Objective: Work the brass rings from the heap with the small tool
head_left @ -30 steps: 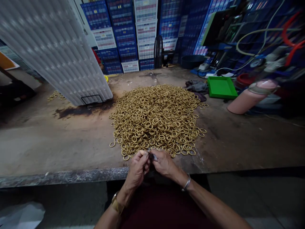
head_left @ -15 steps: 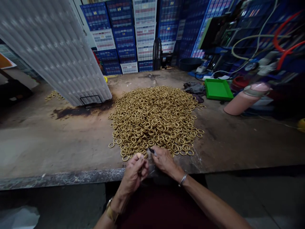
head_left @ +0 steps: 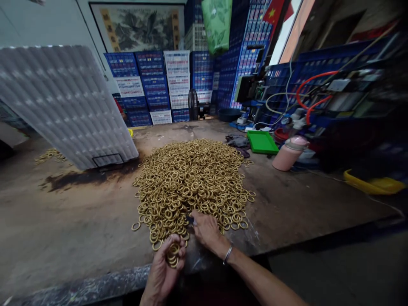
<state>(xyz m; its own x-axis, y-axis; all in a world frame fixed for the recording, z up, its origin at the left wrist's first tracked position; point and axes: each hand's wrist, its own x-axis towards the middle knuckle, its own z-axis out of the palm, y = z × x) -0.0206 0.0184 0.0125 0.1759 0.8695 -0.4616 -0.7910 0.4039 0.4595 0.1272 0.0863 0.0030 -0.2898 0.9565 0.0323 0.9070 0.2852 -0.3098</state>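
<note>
Brass rings [head_left: 174, 250] fill the left hand [head_left: 164, 270]; right hand [head_left: 207, 231] touches the heap [head_left: 191, 178].

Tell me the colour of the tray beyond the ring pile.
Bright green tray, clearest in the head view.

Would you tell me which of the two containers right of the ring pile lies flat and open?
The green tray; the pink bottle beside it is closed.

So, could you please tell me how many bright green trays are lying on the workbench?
1. The green tray lies on the far right side of the workbench, beyond the pile of brass rings, left of the pink bottle.
</note>
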